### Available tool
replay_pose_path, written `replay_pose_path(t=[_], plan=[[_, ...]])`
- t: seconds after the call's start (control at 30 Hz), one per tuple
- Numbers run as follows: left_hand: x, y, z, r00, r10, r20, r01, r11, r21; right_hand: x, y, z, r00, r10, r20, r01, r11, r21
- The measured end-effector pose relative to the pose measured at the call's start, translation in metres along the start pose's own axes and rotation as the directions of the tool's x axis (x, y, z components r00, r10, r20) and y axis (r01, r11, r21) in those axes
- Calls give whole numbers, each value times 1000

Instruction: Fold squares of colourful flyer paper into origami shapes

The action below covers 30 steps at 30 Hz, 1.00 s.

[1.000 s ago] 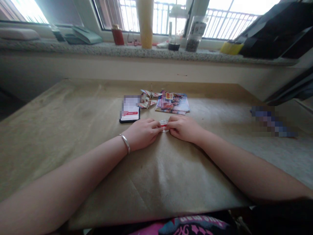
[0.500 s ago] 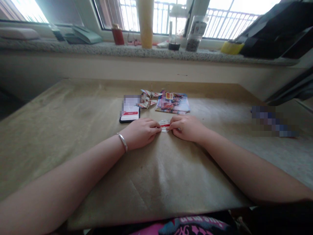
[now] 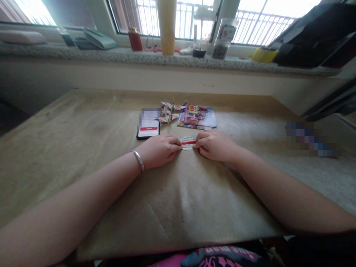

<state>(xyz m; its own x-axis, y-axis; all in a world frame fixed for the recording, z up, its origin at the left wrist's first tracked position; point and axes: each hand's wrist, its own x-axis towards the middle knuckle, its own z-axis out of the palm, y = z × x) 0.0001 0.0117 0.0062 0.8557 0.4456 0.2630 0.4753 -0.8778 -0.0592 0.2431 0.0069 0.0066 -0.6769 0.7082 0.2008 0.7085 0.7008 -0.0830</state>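
A small folded piece of paper (image 3: 188, 143), pale with a red stripe across it, lies on the table between my hands. My left hand (image 3: 164, 150), with a silver bangle on its wrist, pinches the paper's left edge. At the opposite edge, the fingertips of my right hand (image 3: 213, 146) are closed on the paper. Just behind sit folded paper cranes (image 3: 168, 117) made of printed paper. A phone (image 3: 149, 129) with a lit screen lies beside them, near my left hand. To their right rests a stack of colourful printed sheets (image 3: 198, 116).
The table (image 3: 125, 222) has a tan cover. A blurred-out dark item (image 3: 311, 140) lies at the right. On the stone windowsill (image 3: 111, 56) stand a red jar (image 3: 135, 39), a tall yellow cylinder (image 3: 167, 27), clear containers (image 3: 221, 39) and a yellow object (image 3: 264, 54).
My hands have drawn slightly apart along the paper, so more of its middle shows. The other things on the table stay where they were.
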Motion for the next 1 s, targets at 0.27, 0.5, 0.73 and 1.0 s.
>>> replay_pose_path(t=[0.27,0.5,0.73,1.0], plan=[[-4,-6,0,998,34,49,-34,999,-3,-1,2,-1,1000,0,20,-1,1000,17],[-5,-6,-2,996,34,83,-36,999,31,-3,5,1,1000,-7,-3,7,999,53],[2,4,0,999,17,42,-21,994,109,-4,7,3,996,-53,-65,61,990,125],[1,5,3,1000,-3,18,2,1000,29,-3,16,14,987,-69,-146,103,966,236]])
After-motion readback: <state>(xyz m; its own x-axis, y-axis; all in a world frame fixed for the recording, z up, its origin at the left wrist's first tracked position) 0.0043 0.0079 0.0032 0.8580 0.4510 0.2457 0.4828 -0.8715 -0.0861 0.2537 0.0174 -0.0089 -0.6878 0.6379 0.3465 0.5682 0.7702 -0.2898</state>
